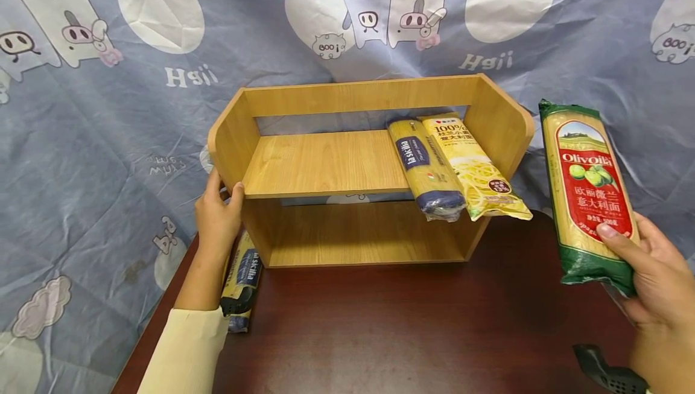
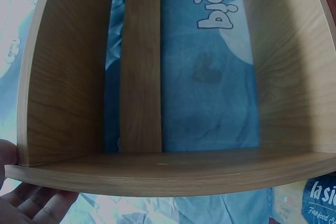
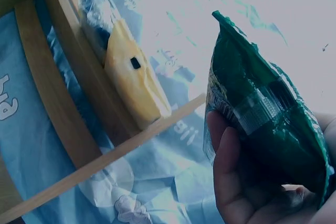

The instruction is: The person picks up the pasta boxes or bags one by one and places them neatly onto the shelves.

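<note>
Currently the left hand (image 1: 217, 216) grasps the left edge of the wooden shelf (image 1: 326, 162), while the right hand (image 1: 659, 279) grips an Olivoila pasta packet (image 1: 589, 180) beyond the shelf's right edge.

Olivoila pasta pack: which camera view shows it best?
Head: the Olivoila pasta pack faces the camera, its red label readable. Right wrist shows mostly its green wrapping, label unseen; left wrist shows none of it.

Draped-off spot, kind of room unclear
Blue cartoon cloth (image 1: 103, 134) (printed with pigs (image 1: 418, 14)) hangs around a dark tabletop (image 1: 347, 321) holding a wooden shelf (image 1: 326, 162).
</note>
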Action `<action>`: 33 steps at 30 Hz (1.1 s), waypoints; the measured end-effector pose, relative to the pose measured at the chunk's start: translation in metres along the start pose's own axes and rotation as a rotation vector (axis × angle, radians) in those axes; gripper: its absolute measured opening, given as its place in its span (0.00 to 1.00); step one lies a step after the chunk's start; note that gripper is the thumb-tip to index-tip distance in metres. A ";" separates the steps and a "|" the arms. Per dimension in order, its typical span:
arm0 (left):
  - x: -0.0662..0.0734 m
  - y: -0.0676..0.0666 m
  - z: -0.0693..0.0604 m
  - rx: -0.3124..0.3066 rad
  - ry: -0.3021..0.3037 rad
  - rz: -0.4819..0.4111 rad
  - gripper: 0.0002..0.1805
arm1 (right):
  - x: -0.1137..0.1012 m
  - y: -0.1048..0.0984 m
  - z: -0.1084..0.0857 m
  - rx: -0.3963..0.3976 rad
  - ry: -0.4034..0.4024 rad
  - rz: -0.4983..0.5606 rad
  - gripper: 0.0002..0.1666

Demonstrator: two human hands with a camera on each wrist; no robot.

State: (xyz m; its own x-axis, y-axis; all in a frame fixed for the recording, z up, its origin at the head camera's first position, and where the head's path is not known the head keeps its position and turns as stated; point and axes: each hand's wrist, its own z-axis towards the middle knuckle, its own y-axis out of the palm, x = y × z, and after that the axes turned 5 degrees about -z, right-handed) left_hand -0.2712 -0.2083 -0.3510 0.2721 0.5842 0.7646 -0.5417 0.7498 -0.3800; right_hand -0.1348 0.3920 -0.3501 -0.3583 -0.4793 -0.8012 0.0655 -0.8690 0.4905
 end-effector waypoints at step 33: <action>0.001 0.000 0.001 -0.007 -0.003 -0.017 0.23 | 0.002 0.058 -0.008 -0.177 0.026 -0.090 0.30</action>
State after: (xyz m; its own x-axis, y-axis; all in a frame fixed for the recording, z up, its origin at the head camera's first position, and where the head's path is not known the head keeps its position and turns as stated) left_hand -0.2717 -0.2086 -0.3497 0.2785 0.5704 0.7727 -0.5316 0.7616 -0.3706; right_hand -0.1243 0.3398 -0.3263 -0.3457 -0.3993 -0.8492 0.1976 -0.9156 0.3501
